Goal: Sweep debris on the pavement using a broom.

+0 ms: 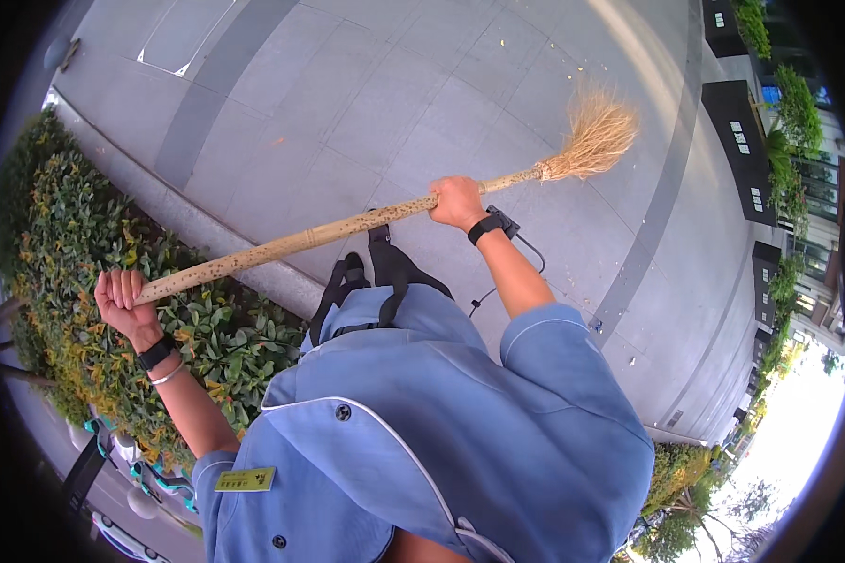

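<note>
A long broom [319, 234] with a speckled bamboo handle slants across in front of my body, raised off the ground. Its straw bristles [593, 136] fan out at the upper right, over the paving. My left hand [125, 298] is closed around the handle's lower-left end, with the fingers curled over it. Farther up the handle, closer to the bristles, my right hand [458, 202] grips it in a fist. Dark bands circle both wrists. A small black device [503, 221] with a cable shows just past my right wrist.
Grey paving [413, 103] with darker strips spreads ahead. A low kerb [150, 174] borders a leafy hedge [75, 263] at my left. Small leaves and bits [580, 70] lie near the bristles. Dark planters [740, 145] line the right. Parked scooters [155, 479] stand behind the hedge.
</note>
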Demonstrator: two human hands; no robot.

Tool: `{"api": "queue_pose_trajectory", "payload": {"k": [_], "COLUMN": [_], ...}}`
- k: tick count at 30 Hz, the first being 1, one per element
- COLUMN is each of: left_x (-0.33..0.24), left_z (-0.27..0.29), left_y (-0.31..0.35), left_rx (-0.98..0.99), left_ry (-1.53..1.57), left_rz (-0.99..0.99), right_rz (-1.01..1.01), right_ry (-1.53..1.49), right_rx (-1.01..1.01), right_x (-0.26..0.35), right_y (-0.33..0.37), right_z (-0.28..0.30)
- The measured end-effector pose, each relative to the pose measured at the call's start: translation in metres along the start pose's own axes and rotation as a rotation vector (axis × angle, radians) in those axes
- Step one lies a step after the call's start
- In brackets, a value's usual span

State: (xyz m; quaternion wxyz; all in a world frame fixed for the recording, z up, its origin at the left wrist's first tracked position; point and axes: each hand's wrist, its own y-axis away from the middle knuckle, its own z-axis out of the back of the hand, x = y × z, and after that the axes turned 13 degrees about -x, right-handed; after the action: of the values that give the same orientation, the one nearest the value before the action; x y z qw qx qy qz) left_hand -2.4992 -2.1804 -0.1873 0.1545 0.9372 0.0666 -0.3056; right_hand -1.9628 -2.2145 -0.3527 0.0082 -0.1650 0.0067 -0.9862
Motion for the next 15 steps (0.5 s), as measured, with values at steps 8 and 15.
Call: {"api": "queue_pose_trajectory", "payload": {"k": [8, 15], "left_x": [-0.176, -0.209], "left_z": [0.119, 0.037], "left_y": [0.232, 0.468], "left_rx": [-0.173, -0.166], "left_ry": [0.121, -0.05], "left_rz": [-0.528, -0.99], "right_rz": [0.553, 0.921], "right_ry": [-0.215, -0.471], "right_rx": [0.073, 0.11], "right_x": [0.219, 0.356], "right_y": [-0.015, 0.051], "right_z": [-0.05, -0.062]}}
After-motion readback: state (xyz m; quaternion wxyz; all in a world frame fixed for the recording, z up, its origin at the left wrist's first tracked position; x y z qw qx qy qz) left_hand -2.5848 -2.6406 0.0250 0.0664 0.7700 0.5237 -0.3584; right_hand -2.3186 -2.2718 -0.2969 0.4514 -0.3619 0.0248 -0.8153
